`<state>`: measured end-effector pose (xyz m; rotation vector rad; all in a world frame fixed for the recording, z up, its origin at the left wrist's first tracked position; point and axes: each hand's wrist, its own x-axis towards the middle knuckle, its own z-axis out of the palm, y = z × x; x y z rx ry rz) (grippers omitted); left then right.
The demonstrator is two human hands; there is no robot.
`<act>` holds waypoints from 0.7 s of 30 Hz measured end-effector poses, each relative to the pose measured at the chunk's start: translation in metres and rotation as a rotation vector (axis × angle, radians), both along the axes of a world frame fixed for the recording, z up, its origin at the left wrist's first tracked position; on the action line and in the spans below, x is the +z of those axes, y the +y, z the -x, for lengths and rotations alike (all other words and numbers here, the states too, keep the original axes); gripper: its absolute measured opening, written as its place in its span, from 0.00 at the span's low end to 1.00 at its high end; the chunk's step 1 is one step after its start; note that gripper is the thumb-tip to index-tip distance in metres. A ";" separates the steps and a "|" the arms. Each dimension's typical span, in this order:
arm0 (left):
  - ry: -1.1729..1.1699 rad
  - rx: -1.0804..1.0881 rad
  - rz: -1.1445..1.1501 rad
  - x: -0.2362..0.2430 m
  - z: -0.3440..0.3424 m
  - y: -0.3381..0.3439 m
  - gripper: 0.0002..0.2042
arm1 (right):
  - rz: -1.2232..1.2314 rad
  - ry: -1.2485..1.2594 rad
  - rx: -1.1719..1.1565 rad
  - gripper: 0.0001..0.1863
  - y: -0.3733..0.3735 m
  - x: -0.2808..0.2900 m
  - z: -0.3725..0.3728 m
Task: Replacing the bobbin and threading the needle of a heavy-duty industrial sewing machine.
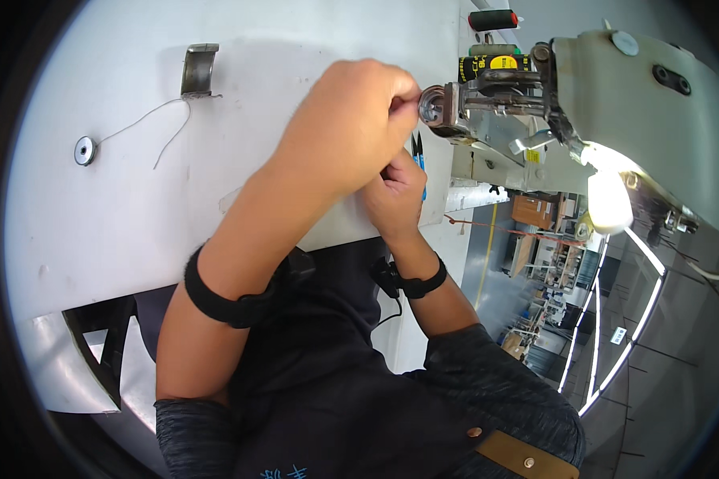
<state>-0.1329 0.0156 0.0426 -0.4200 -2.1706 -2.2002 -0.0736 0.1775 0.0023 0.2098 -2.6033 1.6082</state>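
My left grip [359, 120] is up against the sewing machine's [631, 104] round metal part [433, 105], just to its right; a skewed push could slip and scrape fingertips. The snips [419, 150] beside my right grip [398, 193] could nick it if it drifts. Both grips curl, fingertips partly hidden; I cannot tell whether either holds anything.

The left forearm [252, 219] is slanting from 7 o'clock toward 1 o'clock, its wrist bending slightly. The left hand [347, 120] is sitting near 12 o'clock, showing its back, with fingers [399, 82] curling toward 3 o'clock and the thumb pressing close beneath. The right forearm [449, 310] is leaning from 5 o'clock toward 11 o'clock. The right hand [398, 198] is tucking in just below the left, its fingers bending, partly hidden.
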 end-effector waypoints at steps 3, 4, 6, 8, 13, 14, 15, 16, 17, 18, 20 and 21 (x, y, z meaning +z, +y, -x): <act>0.021 0.066 0.045 -0.006 -0.007 0.008 0.10 | 0.112 -0.026 0.012 0.08 -0.003 0.002 0.000; 0.044 0.152 0.030 -0.008 -0.008 0.007 0.10 | 0.134 -0.036 0.008 0.08 -0.006 0.003 0.001; -0.008 0.160 -0.021 -0.012 -0.005 0.000 0.11 | 0.105 -0.042 -0.010 0.07 -0.005 0.000 0.002; -0.111 0.111 -0.139 -0.005 -0.005 -0.006 0.13 | 0.055 -0.052 -0.021 0.07 -0.004 0.001 0.002; -0.090 -0.065 -0.107 0.001 0.009 -0.010 0.13 | 0.058 0.019 -0.020 0.07 -0.003 -0.003 0.003; -0.058 -0.089 -0.079 0.001 0.011 -0.011 0.13 | 0.050 0.021 -0.015 0.07 -0.003 -0.003 0.003; -0.056 -0.089 -0.072 0.000 0.014 -0.013 0.13 | 0.042 0.022 -0.011 0.07 -0.003 -0.003 0.003; 0.003 -0.089 -0.020 -0.001 0.016 -0.016 0.13 | 0.049 0.024 -0.011 0.07 -0.004 -0.004 0.002; 0.063 -0.092 0.030 0.001 0.017 -0.016 0.12 | 0.053 0.021 -0.008 0.07 -0.004 -0.002 0.002; 0.064 -0.094 0.034 0.003 0.017 -0.016 0.12 | 0.057 0.017 -0.005 0.07 -0.004 -0.002 0.002; 0.142 -0.079 0.083 0.008 0.017 -0.016 0.11 | 0.065 0.020 -0.014 0.07 -0.003 -0.003 0.002; 0.143 -0.084 0.087 0.010 0.016 -0.016 0.11 | 0.069 0.021 -0.021 0.07 -0.002 -0.003 0.002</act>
